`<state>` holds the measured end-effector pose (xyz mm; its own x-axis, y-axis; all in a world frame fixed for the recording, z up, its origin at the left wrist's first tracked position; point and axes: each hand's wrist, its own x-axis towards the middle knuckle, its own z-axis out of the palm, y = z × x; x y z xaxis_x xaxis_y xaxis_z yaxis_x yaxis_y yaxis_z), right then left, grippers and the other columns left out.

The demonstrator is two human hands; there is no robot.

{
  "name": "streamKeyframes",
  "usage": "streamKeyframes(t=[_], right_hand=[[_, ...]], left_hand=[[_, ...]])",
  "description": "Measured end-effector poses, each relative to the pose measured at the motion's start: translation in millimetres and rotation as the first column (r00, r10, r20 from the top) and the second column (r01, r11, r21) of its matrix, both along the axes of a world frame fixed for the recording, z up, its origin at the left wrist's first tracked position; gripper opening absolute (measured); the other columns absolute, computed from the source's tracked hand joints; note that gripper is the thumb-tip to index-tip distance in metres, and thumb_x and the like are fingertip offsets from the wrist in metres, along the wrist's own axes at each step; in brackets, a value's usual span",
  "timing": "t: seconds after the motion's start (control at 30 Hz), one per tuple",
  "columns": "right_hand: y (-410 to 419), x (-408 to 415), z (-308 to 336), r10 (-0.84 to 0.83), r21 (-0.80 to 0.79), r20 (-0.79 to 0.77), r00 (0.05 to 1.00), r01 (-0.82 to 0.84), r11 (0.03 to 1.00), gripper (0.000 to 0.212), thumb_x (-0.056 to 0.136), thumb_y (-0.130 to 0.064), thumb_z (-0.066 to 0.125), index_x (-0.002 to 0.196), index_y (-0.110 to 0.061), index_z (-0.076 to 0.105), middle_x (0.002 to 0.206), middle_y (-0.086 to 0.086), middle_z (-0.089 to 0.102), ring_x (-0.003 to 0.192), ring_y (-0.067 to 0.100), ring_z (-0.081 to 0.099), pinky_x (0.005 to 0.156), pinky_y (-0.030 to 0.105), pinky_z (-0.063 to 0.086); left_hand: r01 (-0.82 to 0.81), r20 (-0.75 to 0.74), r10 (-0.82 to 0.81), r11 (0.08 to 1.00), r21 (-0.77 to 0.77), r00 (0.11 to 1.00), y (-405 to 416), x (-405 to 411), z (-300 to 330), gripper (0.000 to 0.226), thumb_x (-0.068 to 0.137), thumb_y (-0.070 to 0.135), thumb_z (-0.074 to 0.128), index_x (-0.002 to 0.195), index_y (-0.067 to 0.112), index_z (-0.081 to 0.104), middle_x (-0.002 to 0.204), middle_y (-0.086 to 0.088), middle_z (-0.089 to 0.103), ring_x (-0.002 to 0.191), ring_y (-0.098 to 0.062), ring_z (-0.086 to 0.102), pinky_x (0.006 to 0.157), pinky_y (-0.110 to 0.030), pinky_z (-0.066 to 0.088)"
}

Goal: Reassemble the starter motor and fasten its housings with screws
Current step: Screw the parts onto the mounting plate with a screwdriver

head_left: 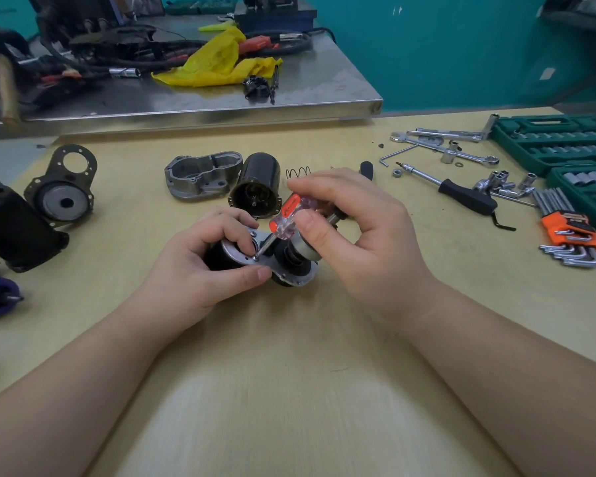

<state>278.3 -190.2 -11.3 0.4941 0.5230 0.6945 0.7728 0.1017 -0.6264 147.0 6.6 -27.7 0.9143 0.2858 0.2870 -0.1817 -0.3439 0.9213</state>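
Orange-handled screwdriver (291, 216) in right of two hands (355, 228), one screw (255, 258).

On the worktop (289, 390) we find the starter motor (272, 261) at the centre. Just beyond it stand a housing cover (200, 179) and a cylindrical casing (255, 189), cover to the left. Far right lie socket cases (561, 142), hex keys (568, 235) nearer.

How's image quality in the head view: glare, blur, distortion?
Head view: even overhead light with soft shadows; glare streaks on the steel bench and a pale sheen on the table; wide-angle bowing bends the bench edge and stretches the forearms; corners soft and dim; centre sharp enough to see the screwdriver tip on the screw between both hands.
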Motion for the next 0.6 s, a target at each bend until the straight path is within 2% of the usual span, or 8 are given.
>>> streamKeyframes(t=[0.1,0.2,0.4,0.5,0.6], right_hand=[[-0.3,0.6,-2.4,-0.009,-0.009,-0.004,1.0,0.009,1.0,0.031,0.097,-0.009,0.072,0.128,-0.011,0.074,0.114,-0.015,0.07,0.106,0.008,0.065,0.095,0.029,0.051],[0.9,0.2,-2.3,-0.002,-0.002,-0.018,1.0,0.002,1.0,0.035,0.097,-0.01,0.073,0.131,-0.019,0.072,0.112,-0.019,0.069,0.103,0.011,0.067,0.091,0.032,0.054],[2.0,2.6,-0.5,0.004,-0.022,0.052,0.999,-0.003,1.0,0.029,0.099,-0.016,0.071,0.128,-0.02,0.074,0.106,-0.031,0.062,0.099,0.003,0.06,0.09,0.028,0.048],[2.0,1.8,-1.3,0.003,-0.028,0.04,0.999,-0.002,1.0,0.029,0.1,-0.013,0.071,0.128,-0.016,0.074,0.111,-0.026,0.064,0.104,0.003,0.061,0.094,0.03,0.049],[1.6,2.3,-1.2,0.003,-0.03,0.005,1.0,-0.003,1.0,0.03,0.1,-0.01,0.071,0.129,-0.014,0.074,0.126,-0.011,0.07,0.119,0.008,0.063,0.101,0.035,0.052]], left_hand=[[0.0,-0.001,0.0,1.0,0.015,1.0,0.1,1.6,-0.6,0.031,0.068,0.027,0.09,0.083,0.013,0.065,0.127,-0.019,0.061,0.12,-0.04,0.06,0.107,-0.069,0.041],[-0.002,0.0,0.002,1.0,0.004,1.0,1.0,1.4,-1.0,0.033,0.068,0.027,0.09,0.084,0.012,0.065,0.127,-0.019,0.061,0.12,-0.041,0.06,0.107,-0.07,0.041],[0.001,-0.002,-0.001,1.0,-0.014,1.0,2.0,1.6,-1.9,0.035,0.07,0.025,0.09,0.086,0.007,0.065,0.127,-0.021,0.06,0.118,-0.044,0.06,0.105,-0.072,0.041],[-0.001,-0.003,0.001,1.0,-0.015,1.0,2.1,1.8,-2.1,0.035,0.07,0.026,0.09,0.086,0.008,0.065,0.127,-0.02,0.06,0.117,-0.044,0.06,0.105,-0.072,0.041],[-0.001,-0.003,0.001,1.0,-0.014,1.0,2.2,2.0,-2.3,0.034,0.07,0.026,0.09,0.086,0.01,0.065,0.127,-0.018,0.061,0.118,-0.043,0.06,0.105,-0.071,0.042]])
